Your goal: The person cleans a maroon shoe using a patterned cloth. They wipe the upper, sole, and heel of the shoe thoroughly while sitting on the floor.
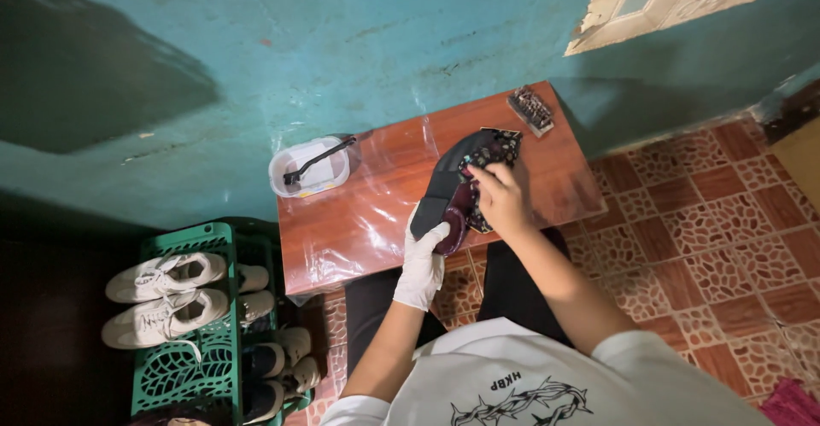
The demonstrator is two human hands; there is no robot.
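A dark slip-on shoe (pixel 457 177) with a maroon lining lies tilted over a low wooden table (pixel 367 213). My left hand (pixel 423 259), in a white glove, grips the shoe's heel end from below. My bare right hand (pixel 500 197) presses a dark patterned cloth (pixel 498 148) against the shoe's upper. The cloth covers part of the toe area.
A white plastic tub (pixel 309 170) with a black-handled brush across it stands at the table's left back corner. A scrubbing brush (pixel 530 110) lies at the right back corner. A green shoe rack (pixel 192 323) with white sneakers stands left, by the teal wall. Patterned tile floor lies right.
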